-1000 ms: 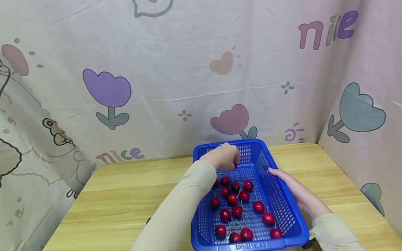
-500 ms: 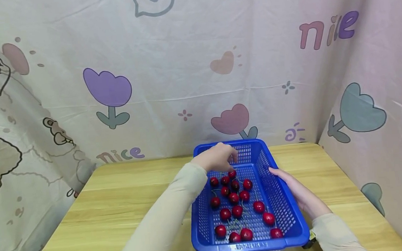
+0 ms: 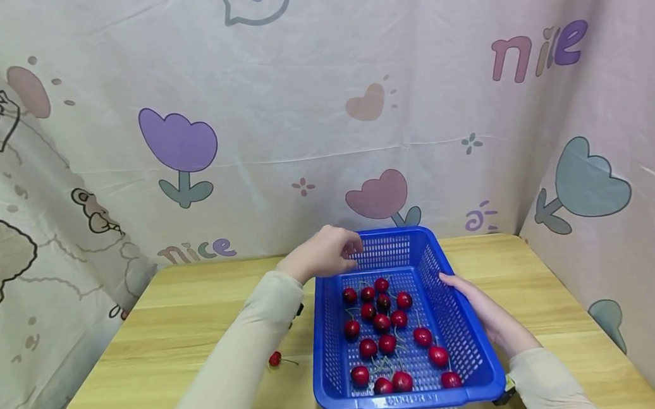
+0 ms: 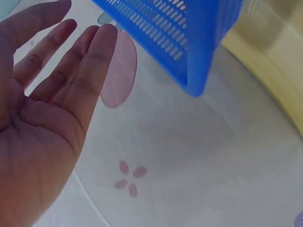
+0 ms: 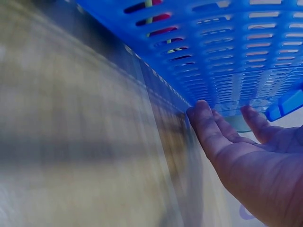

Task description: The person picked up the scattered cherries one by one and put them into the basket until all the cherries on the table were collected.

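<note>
In the head view a blue plastic basket (image 3: 328, 375) holds several red cherries (image 3: 387, 344) with stems. My left hand (image 3: 325, 252) hovers above the basket's far left corner. In the left wrist view the left hand (image 4: 42, 123) has loosely extended fingers and nothing in its palm, apart from the basket wall (image 4: 170, 42). My right hand (image 3: 483, 307) holds the basket's right side, its thumb at the rim. From the right wrist view, the right hand's fingers (image 5: 208, 127) lie against the outside of the perforated wall (image 5: 227, 52).
One loose cherry (image 3: 275, 359) with a stem lies on the wooden table (image 3: 198, 315), left of the basket, close to the left sleeve. A printed curtain (image 3: 276, 119) hangs behind the table and along both sides.
My left hand let go of a cherry at the back of the group inside the basket, then moved left and up. The right hand stays at the basket's side. A loose cherry came into view.
</note>
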### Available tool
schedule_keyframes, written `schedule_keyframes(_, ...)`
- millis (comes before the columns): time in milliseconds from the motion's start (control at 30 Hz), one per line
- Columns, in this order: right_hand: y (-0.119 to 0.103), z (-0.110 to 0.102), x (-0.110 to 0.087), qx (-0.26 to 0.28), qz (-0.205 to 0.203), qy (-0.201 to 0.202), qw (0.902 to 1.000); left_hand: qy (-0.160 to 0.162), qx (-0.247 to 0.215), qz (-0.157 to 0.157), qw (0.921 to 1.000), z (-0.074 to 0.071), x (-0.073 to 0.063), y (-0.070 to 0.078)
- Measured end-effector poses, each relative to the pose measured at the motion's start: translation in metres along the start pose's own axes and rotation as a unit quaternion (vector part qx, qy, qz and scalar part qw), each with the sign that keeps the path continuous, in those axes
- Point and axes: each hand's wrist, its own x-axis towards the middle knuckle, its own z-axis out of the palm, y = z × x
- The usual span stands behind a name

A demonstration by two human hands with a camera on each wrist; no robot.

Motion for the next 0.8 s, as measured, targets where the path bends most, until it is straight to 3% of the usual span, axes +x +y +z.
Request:
schedule_keyframes(267, 0.000, 0.002, -0.001, 0.002, 0.008, 0.011, 0.9999, 0.034, -0.031, -0.025, 0.9987, -0.007, -0.022, -0.020)
schedule_keyframes(533, -0.001, 0.005, -0.004, 0.011, 0.012, 0.035, 0.9992, 0.046, -0.054, -0.055, 0.9959, -0.009, -0.042, -0.037)
schedule_keyframes(800, -0.001, 0.005, -0.005, 0.010, 0.015, 0.034, 0.9993, 0.057, -0.058, -0.062, 0.9947, -0.006, -0.055, -0.050)
